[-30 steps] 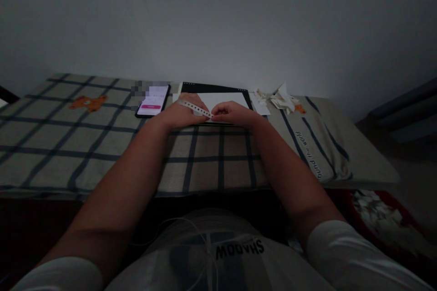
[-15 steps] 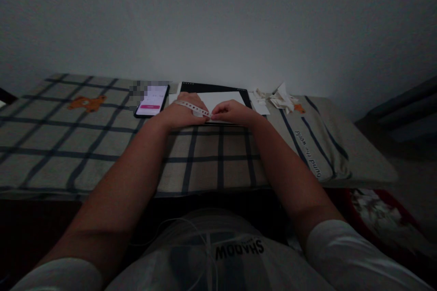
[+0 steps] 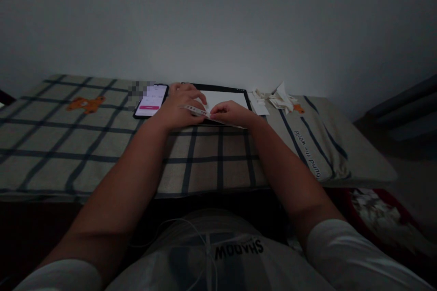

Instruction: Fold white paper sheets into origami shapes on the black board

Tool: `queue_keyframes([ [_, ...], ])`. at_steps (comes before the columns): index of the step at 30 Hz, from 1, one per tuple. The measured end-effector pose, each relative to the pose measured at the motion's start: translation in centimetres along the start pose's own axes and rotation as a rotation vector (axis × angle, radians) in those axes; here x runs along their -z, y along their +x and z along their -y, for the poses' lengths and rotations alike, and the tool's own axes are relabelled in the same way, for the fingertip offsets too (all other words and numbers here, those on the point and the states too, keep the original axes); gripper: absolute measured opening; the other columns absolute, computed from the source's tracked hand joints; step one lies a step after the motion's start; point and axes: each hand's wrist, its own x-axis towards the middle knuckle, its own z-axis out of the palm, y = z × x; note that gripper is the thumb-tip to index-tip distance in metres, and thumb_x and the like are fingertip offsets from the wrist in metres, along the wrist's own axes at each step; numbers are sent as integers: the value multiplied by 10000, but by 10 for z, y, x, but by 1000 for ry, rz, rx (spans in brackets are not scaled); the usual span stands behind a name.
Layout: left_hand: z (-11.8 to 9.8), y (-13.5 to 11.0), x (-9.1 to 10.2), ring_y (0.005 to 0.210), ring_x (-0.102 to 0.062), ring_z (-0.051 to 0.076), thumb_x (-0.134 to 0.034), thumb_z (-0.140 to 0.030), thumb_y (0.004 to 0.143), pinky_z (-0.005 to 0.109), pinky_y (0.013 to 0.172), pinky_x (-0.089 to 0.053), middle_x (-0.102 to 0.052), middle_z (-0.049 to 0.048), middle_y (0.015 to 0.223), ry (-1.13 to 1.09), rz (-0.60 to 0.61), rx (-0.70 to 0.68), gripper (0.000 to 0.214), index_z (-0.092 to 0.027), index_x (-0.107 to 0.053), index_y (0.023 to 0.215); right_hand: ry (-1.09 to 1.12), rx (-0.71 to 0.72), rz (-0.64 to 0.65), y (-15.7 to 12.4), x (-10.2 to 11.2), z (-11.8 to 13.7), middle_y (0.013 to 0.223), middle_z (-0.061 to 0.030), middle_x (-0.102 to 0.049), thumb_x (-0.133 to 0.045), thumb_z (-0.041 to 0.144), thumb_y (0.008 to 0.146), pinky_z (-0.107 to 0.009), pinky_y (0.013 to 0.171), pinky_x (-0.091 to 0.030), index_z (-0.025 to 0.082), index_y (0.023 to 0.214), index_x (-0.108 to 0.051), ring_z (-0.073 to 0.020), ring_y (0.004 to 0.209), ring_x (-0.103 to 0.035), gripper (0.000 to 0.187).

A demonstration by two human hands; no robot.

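Note:
A black-bordered notebook [image 3: 235, 88] with a white page [image 3: 218, 97] lies in front of me. My left hand [image 3: 182, 107] rests over its left side, fingers spread and bent toward the page. My right hand [image 3: 229, 112] is closed, thumb and forefinger pinching a narrow white paper strip [image 3: 195, 110] with a row of holes. The strip passes over the left hand near its thumb; whether that thumb also presses it, I cannot tell. Another pale edge of paper trails under the right hand toward the wrist.
A phone [image 3: 150, 101] with a lit screen lies left of the notebook. Crumpled paper [image 3: 282, 98] and a white sheet [image 3: 260, 104] are at its right. Checked cloth [image 3: 205, 163] covers the surface, with a wall behind. Below right stands a red container [image 3: 392, 198] of paper scraps.
My left hand has opened its fingers outward over the notebook and shifted slightly. The strip's left end sits lower and shows less length. My right hand keeps its pinch almost in place.

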Motion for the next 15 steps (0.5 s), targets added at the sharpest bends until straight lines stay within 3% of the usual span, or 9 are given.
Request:
queue_keyframes([
  [7,-2,-1,-1,1065,-544,292,-594,-380,837,538,1068,-223,-700,48,935,-28,36,31,228,-231,-750,911,-17,22,-60,3,-4,-1,862,-65,-708,-606,462,822,-297,730,-415,122,910,-729,-171,788,-579,373],
  [15,0,1,-5,1023,-545,265,-608,-438,824,464,1025,-321,-671,78,967,-82,38,97,313,-193,-750,959,29,0,-63,1,0,-3,854,-60,-703,-638,472,803,-303,738,-425,128,887,-728,-172,789,-581,365],
])
